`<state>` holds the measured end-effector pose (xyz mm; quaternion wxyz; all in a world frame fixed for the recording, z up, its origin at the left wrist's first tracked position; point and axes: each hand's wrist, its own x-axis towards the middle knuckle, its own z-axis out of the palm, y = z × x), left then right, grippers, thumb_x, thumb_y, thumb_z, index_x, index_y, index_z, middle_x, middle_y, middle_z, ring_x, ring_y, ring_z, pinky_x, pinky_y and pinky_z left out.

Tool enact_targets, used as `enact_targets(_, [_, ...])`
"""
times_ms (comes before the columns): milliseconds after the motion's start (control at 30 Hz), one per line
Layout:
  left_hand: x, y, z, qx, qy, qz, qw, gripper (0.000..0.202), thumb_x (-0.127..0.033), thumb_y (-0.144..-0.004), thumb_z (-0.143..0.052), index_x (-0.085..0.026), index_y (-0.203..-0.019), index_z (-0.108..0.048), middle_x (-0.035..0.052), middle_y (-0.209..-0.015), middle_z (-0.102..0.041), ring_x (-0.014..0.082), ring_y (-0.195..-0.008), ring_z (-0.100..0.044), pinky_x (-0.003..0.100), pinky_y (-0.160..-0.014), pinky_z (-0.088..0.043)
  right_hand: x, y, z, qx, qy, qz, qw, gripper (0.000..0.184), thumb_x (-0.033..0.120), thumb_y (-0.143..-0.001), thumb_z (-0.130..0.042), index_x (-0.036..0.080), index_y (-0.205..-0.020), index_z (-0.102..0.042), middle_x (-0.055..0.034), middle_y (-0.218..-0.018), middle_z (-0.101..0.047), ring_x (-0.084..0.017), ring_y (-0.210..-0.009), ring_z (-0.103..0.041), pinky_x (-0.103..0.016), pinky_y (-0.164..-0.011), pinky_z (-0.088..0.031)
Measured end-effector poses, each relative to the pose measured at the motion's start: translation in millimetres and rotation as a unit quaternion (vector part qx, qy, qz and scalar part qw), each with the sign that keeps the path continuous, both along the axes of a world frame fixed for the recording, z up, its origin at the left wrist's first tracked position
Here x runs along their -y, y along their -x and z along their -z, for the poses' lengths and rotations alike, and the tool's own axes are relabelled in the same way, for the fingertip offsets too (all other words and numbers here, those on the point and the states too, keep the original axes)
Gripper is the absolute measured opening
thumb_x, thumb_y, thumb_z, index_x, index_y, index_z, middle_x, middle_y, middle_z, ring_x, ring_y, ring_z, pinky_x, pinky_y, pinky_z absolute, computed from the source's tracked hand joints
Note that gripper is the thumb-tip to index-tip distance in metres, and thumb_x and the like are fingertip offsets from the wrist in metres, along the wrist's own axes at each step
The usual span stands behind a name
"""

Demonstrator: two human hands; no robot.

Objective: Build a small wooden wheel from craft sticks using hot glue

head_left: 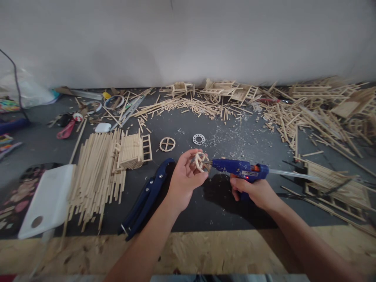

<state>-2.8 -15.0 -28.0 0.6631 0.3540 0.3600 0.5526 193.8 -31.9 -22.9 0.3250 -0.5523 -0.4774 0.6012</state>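
Note:
Between the thumb and fingers of my left hand (185, 182) is a small wooden wheel (200, 161), tilted up. My right hand (254, 190) is wrapped round the handle of a blue glue gun (232, 166), which has a clear glue stick (289, 173) poking out of its back. The gun's metal nozzle reaches the wheel; whether it touches the wood I cannot tell. Another wooden wheel (167, 144) with crossed spokes lies flat beyond my left hand, and a pale ring with holes (199, 139) lies to its right.
Blue-handled cutters (149, 192) lie left of my left forearm. Farther left are a small stick-built cart body (131, 150), a pile of wooden sticks (94, 172) and a white power bank-like block (48, 199). Stick offcuts (188, 105) and small carts (226, 90) line the wall.

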Motion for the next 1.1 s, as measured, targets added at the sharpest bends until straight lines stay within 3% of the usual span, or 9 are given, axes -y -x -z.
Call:
enact_targets(467, [0.0, -0.2, -1.3, -0.006, 0.006, -0.004, 1.0, 0.047, -0.01, -0.064, -0.073, -0.027, -0.106, -0.058, 0.0033, -0.121, -0.058, 0.0217, -0.114, -0.055, 0.034, -0.093, -0.046, 0.8, -2.3, 2.9, -0.006, 0.004, -0.008, 1.0, 0.028, 0.04, -0.073, -0.064, 0.018, -0.059, -0.055, 0.0016, -0.046, -0.055, -0.013, -0.043, -0.053, -0.026, -0.048, -0.04])
enact_targets(600, [-1.6, -0.1, -0.7, -0.004, 0.036, -0.014, 0.999, 0.046, -0.012, -0.064, -0.073, -0.025, -0.106, -0.058, 0.0037, -0.113, -0.06, 0.0208, -0.108, -0.057, 0.034, -0.091, -0.047, -0.4, -3.3, 4.5, -0.057, -0.005, -0.01, 0.998, 0.03, 0.042, -0.07, -0.067, 0.018, -0.058, -0.053, 0.0025, -0.046, -0.051, -0.012, -0.039, -0.049, -0.027, -0.042, -0.038])
enact_targets(700, [-2.4, -0.4, 1.1, -0.02, 0.041, -0.022, 0.999, 0.046, -0.016, -0.066, -0.073, -0.024, -0.108, -0.057, 0.0046, -0.11, -0.06, 0.0204, -0.104, -0.057, 0.034, -0.088, -0.047, -3.2, -3.1, 3.0, -0.124, -0.006, 0.026, 0.992, 0.03, 0.042, -0.068, -0.069, 0.019, -0.06, -0.052, 0.0028, -0.052, -0.049, -0.011, -0.039, -0.045, -0.026, -0.037, -0.036])
enact_targets(833, [1.0, -4.8, 2.6, -0.096, -0.021, -0.038, 0.994, 0.057, -0.017, -0.065, -0.074, -0.025, -0.116, -0.051, 0.0054, -0.114, -0.057, 0.0198, -0.101, -0.056, 0.035, -0.088, -0.044, -7.7, -0.2, -1.4, -0.194, -0.01, 0.078, 0.978, 0.022, 0.035, -0.069, -0.07, 0.019, -0.069, -0.055, 0.0027, -0.063, -0.051, -0.01, -0.046, -0.047, -0.025, -0.04, -0.038])
enact_targets(967, [10.0, -9.6, 4.2, -0.22, -0.116, -0.029, 0.968, 0.064, -0.015, -0.067, -0.072, -0.028, -0.125, -0.048, 0.0071, -0.12, -0.056, 0.024, -0.109, -0.052, 0.038, -0.093, -0.039, -9.1, 6.2, -4.1, -0.186, -0.025, 0.135, 0.973, 0.022, 0.027, -0.066, -0.074, 0.02, -0.074, -0.054, 0.0038, -0.069, -0.054, -0.009, -0.051, -0.05, -0.025, -0.049, -0.042])
enact_targets(1100, [16.8, -10.4, 3.1, -0.299, -0.166, -0.014, 0.94, 0.064, -0.016, -0.068, -0.071, -0.028, -0.127, -0.049, 0.0081, -0.122, -0.056, 0.0275, -0.112, -0.051, 0.041, -0.096, -0.037, -7.5, 12.9, -3.8, -0.162, -0.027, 0.154, 0.974, 0.025, 0.025, -0.063, -0.077, 0.02, -0.075, -0.056, 0.0036, -0.071, -0.057, -0.01, -0.055, -0.053, -0.026, -0.057, -0.045])
